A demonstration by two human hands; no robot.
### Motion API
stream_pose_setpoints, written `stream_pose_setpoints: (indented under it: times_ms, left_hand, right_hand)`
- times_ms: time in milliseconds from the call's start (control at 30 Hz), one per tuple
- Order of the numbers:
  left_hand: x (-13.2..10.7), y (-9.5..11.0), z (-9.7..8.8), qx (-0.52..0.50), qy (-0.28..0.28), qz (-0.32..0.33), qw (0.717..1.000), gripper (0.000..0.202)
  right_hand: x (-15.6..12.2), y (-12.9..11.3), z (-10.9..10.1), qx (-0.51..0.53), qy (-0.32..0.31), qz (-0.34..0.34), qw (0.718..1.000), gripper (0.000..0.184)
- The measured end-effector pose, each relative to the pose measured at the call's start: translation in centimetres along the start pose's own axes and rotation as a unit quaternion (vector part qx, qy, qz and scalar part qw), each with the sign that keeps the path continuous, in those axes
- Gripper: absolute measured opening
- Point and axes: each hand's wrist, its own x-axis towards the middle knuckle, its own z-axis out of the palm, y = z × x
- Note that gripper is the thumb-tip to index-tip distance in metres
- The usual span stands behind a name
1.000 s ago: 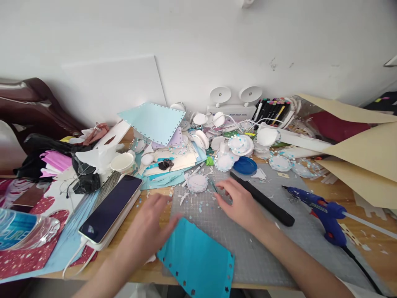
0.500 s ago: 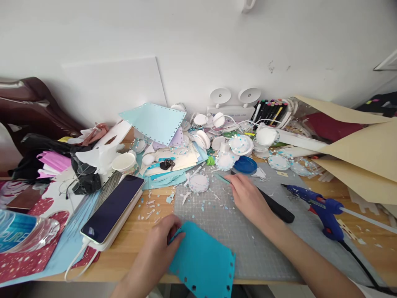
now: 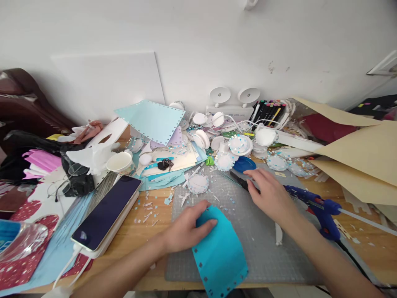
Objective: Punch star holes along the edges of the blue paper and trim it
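Note:
My left hand (image 3: pixel 194 225) pinches a bright teal paper sheet (image 3: pixel 221 252) between thumb and fingers. Dark star-shaped holes run along the sheet's edges, and its lower part curves toward me over the mat's front edge. Over the grey cutting mat (image 3: pixel 182 256), my right hand (image 3: pixel 269 194) is open, thumb and index finger apart around a slim black-handled tool (image 3: pixel 238 179). The tool's thin greyish end points left; its other end is hidden beneath the hand, so its kind does not show. A blue round lid (image 3: pixel 244 164) lies just behind those fingers.
White decorated discs (image 3: pixel 234 145) pile up behind the mat. A blue glue gun (image 3: pixel 322 211) lies at right, beside tan paper (image 3: pixel 366 153). On the left are a phone (image 3: pixel 107 213), a paper cup (image 3: pixel 119 162) and a plastic bottle (image 3: pixel 27 240). Paper scraps litter the mat.
My left hand has moved right and up with the teal sheet, now over the mat. My right hand has slid right along the black-handled tool, its fingers spreading.

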Motion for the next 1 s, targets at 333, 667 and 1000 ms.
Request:
stream_pose_setpoints:
  times_ms: [333, 667, 1000]
  left_hand:
    - [0.1, -0.7, -0.7, -0.158, -0.080, -0.103, 0.979, 0.024]
    - [0.3, -1.0, -0.6, -0.293, -0.067, -0.135, 0.944, 0.024]
    - [0.2, -2.3, -0.8, -0.449, -0.044, -0.161, 0.878, 0.035]
  right_hand:
    - [-3.3, 2.2, 0.7, -0.090, -0.095, 0.044, 0.990, 0.031]
    - [4.1, -4.1, 0.6, 0.089, -0.079, -0.112, 0.987, 0.028]
    - [11.6, -5.3, 6.1, 0.003, -0.107, -0.057, 0.993, 0.007]
